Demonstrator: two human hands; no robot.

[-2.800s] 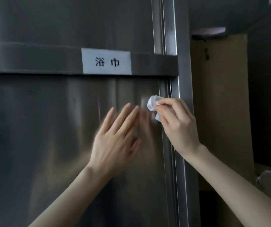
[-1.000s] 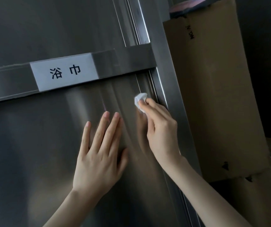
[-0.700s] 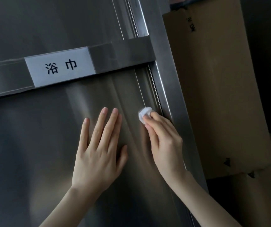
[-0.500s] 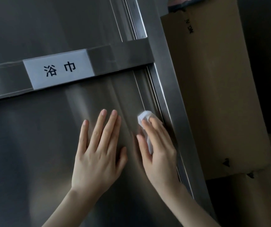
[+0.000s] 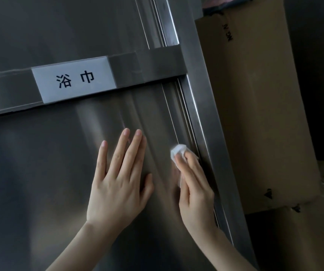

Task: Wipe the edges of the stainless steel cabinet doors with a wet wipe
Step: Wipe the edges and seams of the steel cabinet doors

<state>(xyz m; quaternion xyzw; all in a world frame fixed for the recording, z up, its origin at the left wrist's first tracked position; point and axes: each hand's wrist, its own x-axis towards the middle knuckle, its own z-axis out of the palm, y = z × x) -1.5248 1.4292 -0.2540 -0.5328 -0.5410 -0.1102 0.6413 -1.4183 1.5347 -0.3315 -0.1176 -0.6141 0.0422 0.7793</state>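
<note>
Left hand (image 5: 118,180) flat on door (image 5: 39,182), fingers straight, slightly spread. Right hand (image 5: 194,190) presses wipe (image 5: 177,151) to door's right edge beside frame (image 5: 206,122), fingers together over it. Label (image 5: 74,81) on crossbar above. Cardboard box (image 5: 255,106) leans right of frame.

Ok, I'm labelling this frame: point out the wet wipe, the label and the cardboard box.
wet wipe (image 5: 177,150), head view, its bunched upper end
white label (image 5: 74,80), head view, its centre
cardboard box (image 5: 255,114), head view, bare front face
</note>
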